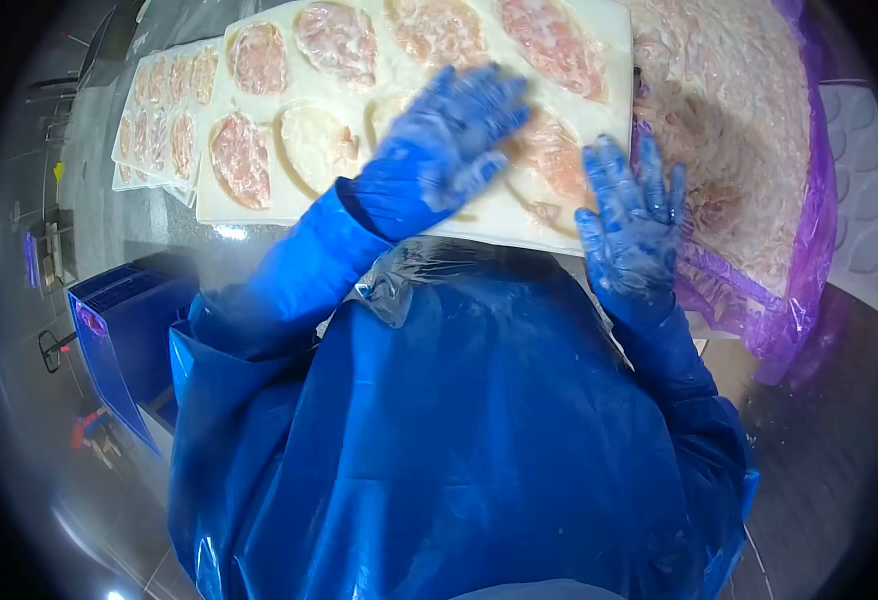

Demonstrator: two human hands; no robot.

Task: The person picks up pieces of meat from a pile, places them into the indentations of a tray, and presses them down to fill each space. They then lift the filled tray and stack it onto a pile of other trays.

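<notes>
A white moulded tray with teardrop-shaped hollows lies across the top of the head view. Flat pieces of pale pink raw meat fill several of its hollows. My left hand, in a blue glove smeared with white residue, lies flat over the tray's middle and hides part of a hollow. Its fingers are stretched out, with no object visible in them. Beside the tray's lower right corner is my right hand, also gloved, fingers spread and holding nothing. Just left of it, a piece of meat sits in a hollow.
To the right, a large mass of pale wet meat lies in purple plastic film. Smaller filled trays overlap at the left. Another hollowed tray stands far right. A blue bin is at lower left.
</notes>
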